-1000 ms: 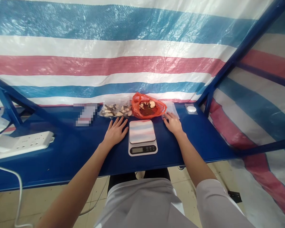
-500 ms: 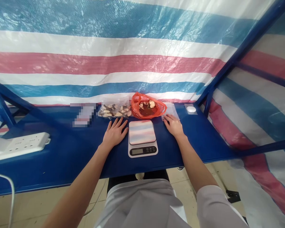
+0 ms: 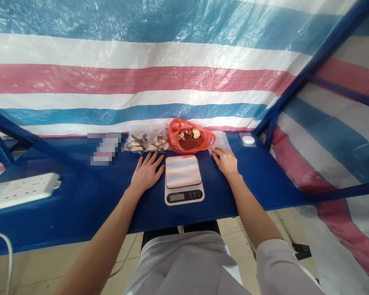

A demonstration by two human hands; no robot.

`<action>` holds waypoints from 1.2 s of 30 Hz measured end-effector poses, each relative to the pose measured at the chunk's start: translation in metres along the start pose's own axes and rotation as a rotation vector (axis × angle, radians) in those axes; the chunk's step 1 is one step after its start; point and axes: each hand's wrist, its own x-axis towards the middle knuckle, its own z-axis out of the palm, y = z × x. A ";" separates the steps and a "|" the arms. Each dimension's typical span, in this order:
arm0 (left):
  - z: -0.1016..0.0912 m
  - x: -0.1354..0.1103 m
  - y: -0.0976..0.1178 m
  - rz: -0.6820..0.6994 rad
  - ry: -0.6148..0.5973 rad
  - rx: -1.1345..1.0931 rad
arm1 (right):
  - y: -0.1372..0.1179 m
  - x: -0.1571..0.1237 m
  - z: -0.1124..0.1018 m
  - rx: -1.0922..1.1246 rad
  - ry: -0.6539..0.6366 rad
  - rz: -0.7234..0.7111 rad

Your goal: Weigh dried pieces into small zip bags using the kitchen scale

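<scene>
Open hands on a blue worktop (image 3: 80,205), neither holding anything. Left hand (image 3: 146,174): flat, fingers spread, just below a clear plastic bag (image 3: 146,142) of pale-brown dried slices. Right hand (image 3: 226,162): flat, fingertips at the edge of a flat clear plastic sleeve (image 3: 220,141). Between the hands sits a digital kitchen scale (image 3: 183,179). An open red plastic bag (image 3: 190,137) holds dark pieces and pale slices; all visible slices lie in the bags, none on the scale.
</scene>
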 end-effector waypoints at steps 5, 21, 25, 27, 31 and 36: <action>0.004 0.000 -0.003 0.003 0.030 -0.007 | -0.003 0.001 -0.003 0.006 0.012 0.019; 0.002 0.000 -0.003 0.005 0.015 0.009 | -0.006 0.013 -0.008 -0.026 -0.018 -0.048; 0.002 0.000 -0.003 0.002 0.015 -0.004 | -0.007 0.022 -0.009 -0.057 -0.118 -0.066; 0.002 0.000 -0.003 -0.001 0.019 -0.010 | -0.009 0.023 -0.010 -0.061 -0.151 -0.039; 0.003 -0.001 -0.002 0.004 0.032 -0.018 | -0.014 0.021 -0.012 -0.059 -0.143 0.014; 0.003 -0.001 -0.002 0.003 0.023 -0.008 | -0.016 0.019 -0.012 -0.046 -0.113 0.070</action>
